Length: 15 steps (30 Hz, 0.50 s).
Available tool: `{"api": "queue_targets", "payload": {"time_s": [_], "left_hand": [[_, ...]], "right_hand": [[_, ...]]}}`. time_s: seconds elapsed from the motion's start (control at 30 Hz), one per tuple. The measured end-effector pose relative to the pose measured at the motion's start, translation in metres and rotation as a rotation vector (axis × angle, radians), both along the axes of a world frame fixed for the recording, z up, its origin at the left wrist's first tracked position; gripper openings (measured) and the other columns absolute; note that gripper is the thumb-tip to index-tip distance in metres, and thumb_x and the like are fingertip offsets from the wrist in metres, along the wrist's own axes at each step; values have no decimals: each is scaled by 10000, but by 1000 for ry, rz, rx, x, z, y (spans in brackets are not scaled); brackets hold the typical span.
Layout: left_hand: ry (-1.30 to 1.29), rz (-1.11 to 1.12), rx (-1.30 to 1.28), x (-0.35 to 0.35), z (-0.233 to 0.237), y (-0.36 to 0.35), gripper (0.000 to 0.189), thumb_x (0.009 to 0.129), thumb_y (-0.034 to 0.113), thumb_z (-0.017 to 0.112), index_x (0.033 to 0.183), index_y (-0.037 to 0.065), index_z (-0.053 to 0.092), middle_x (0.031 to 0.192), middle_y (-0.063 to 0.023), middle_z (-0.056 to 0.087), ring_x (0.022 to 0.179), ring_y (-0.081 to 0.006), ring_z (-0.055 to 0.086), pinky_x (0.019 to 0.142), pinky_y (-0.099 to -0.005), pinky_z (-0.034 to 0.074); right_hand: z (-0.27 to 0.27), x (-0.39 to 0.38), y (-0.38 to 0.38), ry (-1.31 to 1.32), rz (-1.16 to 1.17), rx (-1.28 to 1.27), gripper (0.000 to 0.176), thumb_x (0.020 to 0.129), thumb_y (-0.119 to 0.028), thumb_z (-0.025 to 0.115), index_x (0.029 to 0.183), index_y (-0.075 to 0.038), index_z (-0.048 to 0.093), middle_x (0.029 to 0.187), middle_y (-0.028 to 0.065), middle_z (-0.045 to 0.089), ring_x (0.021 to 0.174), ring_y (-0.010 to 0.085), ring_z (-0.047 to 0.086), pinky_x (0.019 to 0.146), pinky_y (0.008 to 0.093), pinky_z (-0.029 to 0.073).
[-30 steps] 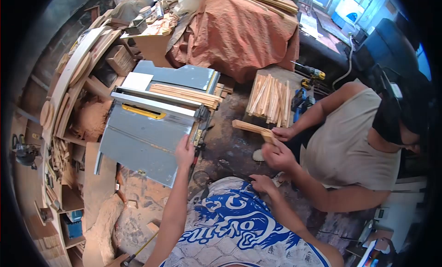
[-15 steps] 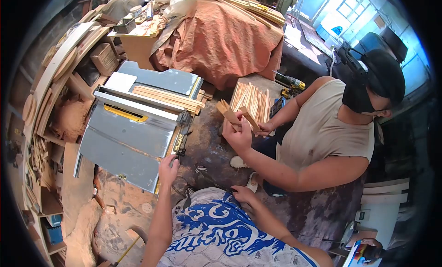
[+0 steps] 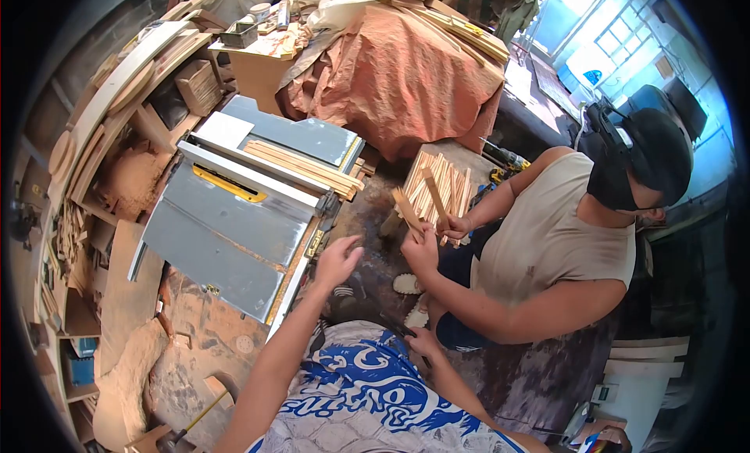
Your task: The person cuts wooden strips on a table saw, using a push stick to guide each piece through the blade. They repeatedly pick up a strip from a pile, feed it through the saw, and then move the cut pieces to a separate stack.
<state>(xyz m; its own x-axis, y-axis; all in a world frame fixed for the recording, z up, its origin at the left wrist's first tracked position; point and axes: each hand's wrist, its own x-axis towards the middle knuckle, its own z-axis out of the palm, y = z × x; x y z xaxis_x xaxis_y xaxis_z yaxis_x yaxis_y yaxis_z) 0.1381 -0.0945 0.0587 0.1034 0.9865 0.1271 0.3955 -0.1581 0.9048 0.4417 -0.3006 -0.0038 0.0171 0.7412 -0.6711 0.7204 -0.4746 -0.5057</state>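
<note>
Head camera, looking down: the left hand (image 3: 337, 259) hovers with fingers spread open, holding nothing. The gray table saw (image 3: 226, 226) sits just left of those fingers. The right hand (image 3: 424, 342) rests on a blue printed shirt (image 3: 367, 390); whether its fingers grip anything cannot be told. Beyond the left fingers, a seated co-worker's hand (image 3: 424, 251) holds wooden sticks (image 3: 408, 209) before a stick pile (image 3: 451, 178).

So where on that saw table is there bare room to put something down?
The grey saw top is bare between the yellow strip and its near edge, just left of the person's left hand. Beyond the fence it is crowded: wood strips and a white sheet. The floor near the co-worker's stick pile is tight too.
</note>
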Motion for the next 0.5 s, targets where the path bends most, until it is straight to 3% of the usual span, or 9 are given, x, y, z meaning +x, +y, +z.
{"api": "queue_targets", "payload": {"time_s": [0.07, 0.1, 0.13, 0.17, 0.27, 0.33, 0.4, 0.47, 0.5], "left_hand": [[-139, -35, -44, 31, 7, 21, 402, 977, 235, 679, 1331, 44, 681, 1175, -146, 731, 949, -269, 707, 875, -379, 564], [-138, -27, -34, 46, 1, 33, 402, 977, 235, 679, 1331, 44, 681, 1175, -146, 731, 949, -269, 707, 875, -379, 564], [-295, 64, -31, 59, -10, 47, 411, 978, 218, 672, 1347, 37, 659, 1161, -127, 727, 942, -247, 703, 873, -370, 563], [-453, 154, -33, 66, -8, 55, 421, 979, 200, 665, 1363, 30, 638, 1148, -109, 723, 934, -224, 699, 870, -361, 562], [-636, 213, -156, 73, -13, 60, 347, 998, 201, 648, 1293, 22, 610, 1072, -63, 694, 893, -164, 661, 820, -323, 553], [-743, 291, -243, 73, -20, 58, 304, 1016, 231, 653, 1237, 27, 610, 1039, -48, 682, 862, -140, 641, 777, -307, 544], [-761, 353, -413, 62, -10, 57, 321, 1068, 387, 631, 1093, 67, 635, 1037, -43, 679, 893, -111, 655, 740, -290, 511], [-782, 435, -417, 51, -34, 63, 347, 1077, 405, 619, 1092, 58, 631, 1017, -39, 681, 877, -107, 658, 725, -286, 513], [-808, 497, -420, 42, -46, 66, 374, 1085, 422, 607, 1091, 49, 628, 996, -34, 683, 862, -103, 661, 709, -281, 516]], "right_hand": [[-15, 12, -6, -60, -87, -28, 280, 908, -241, 683, 1043, -15, 779, 810, 142, 751, 739, 246, 721, 717, 396, 560], [-32, 20, -14, -59, -79, -19, 280, 908, -241, 683, 1043, -15, 779, 810, 142, 751, 739, 246, 721, 717, 396, 560], [-55, 29, -27, 13, -197, -32, 240, 913, -225, 687, 980, -10, 770, 736, 113, 715, 654, 215, 678, 647, 382, 533], [-57, 27, -31, 85, -316, -51, 215, 917, -208, 691, 917, -5, 762, 662, 85, 679, 569, 183, 635, 578, 367, 506], [-57, 30, -47, 100, -400, -100, 176, 914, -179, 709, 893, -11, 755, 635, 60, 658, 500, 155, 587, 513, 343, 454], [-49, 24, -58, 94, -419, -60, 165, 903, -178, 720, 885, -17, 752, 648, 76, 668, 525, 173, 599, 537, 355, 465], [-38, 19, -65, 98, -424, -17, 155, 893, -177, 732, 877, -23, 748, 660, 93, 679, 550, 191, 612, 561, 366, 475], [-21, 16, -77, 4, -316, 277, 159, 893, -163, 742, 967, -23, 721, 707, 63, 677, 659, 245, 663, 658, 397, 528], [-6, 13, -84, -42, -314, 342, 163, 873, -138, 740, 992, -30, 714, 757, 112, 699, 696, 296, 675, 688, 420, 531]]}}
